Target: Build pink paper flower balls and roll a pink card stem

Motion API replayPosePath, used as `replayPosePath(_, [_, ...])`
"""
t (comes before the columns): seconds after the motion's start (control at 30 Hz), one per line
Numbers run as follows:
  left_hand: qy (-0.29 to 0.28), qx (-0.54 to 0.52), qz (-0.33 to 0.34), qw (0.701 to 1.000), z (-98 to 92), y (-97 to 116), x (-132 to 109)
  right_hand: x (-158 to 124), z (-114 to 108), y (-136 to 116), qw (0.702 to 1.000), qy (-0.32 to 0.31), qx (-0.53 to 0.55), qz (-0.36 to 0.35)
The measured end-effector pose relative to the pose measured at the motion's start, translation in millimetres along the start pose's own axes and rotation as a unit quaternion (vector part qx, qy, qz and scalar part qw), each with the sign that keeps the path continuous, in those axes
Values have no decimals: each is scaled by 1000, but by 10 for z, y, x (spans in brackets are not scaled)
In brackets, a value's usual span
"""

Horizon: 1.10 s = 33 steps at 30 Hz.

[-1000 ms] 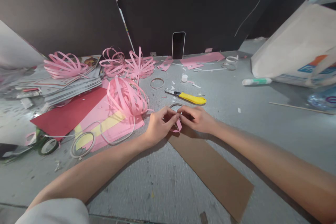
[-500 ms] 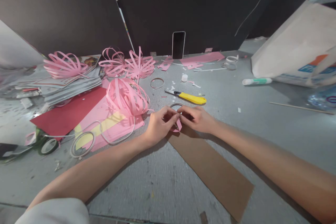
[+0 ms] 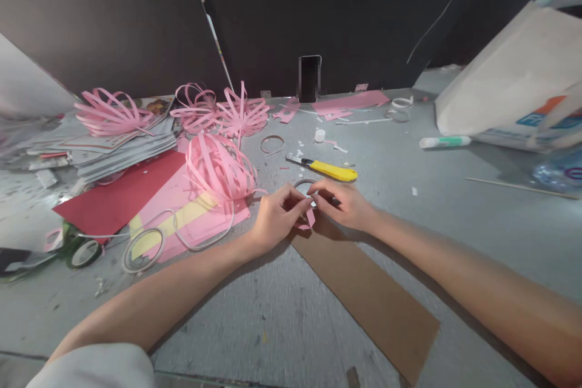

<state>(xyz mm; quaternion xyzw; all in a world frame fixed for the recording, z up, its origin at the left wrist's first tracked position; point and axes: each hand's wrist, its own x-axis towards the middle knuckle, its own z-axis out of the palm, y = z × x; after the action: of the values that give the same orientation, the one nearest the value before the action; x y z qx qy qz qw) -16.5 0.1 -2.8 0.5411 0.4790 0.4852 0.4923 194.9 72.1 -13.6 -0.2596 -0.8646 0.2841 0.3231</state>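
Observation:
My left hand (image 3: 280, 213) pinches a narrow pink paper strip (image 3: 311, 218), which curls down below the fingertips. Against it, my right hand (image 3: 342, 206) has thumb and forefinger pressed together; whether it grips the strip's other end or a small bit of something is too small to tell. Under both hands lies the far end of a long brown cardboard strip (image 3: 368, 297). A dark ring (image 3: 304, 182) shows partly behind the fingers. Just beyond them rests a yellow box cutter (image 3: 333, 170) with its blade out to the left.
Pink paper-strip balls (image 3: 220, 167) stand at the left, over pink and red sheets (image 3: 122, 194). Scissors (image 3: 68, 248) and a tape ring (image 3: 143, 250) lie nearer me. A phone (image 3: 310, 79) leans on the dark wall. On the right are a glue stick (image 3: 445, 142), a thin stick (image 3: 518, 187) and a white bag (image 3: 509, 73).
My right hand's fingertips have shifted very slightly, and the pink strip between the hands has barely moved. Everything else stays in place.

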Motion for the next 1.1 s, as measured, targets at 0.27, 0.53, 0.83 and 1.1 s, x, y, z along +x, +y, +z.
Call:
replayPosePath(0.27, [-7, -1, -11, 1000, -10, -23, 14, 32, -27, -29, 1000, -24, 2, -11])
replayPosePath(0.53, [-6, 82, 32, 996, -26, -61, 21, 74, -73, -103, 997, -67, 28, 10])
replayPosePath(0.83, [-25, 97, 42, 994, -25, -28, 21, 72, -48, -102, 998, -60, 14, 2])
replayPosePath(1.1, [-40, 77, 34, 996, -22, -64, 26, 68, -39, -79, 998, -51, -16, -21])
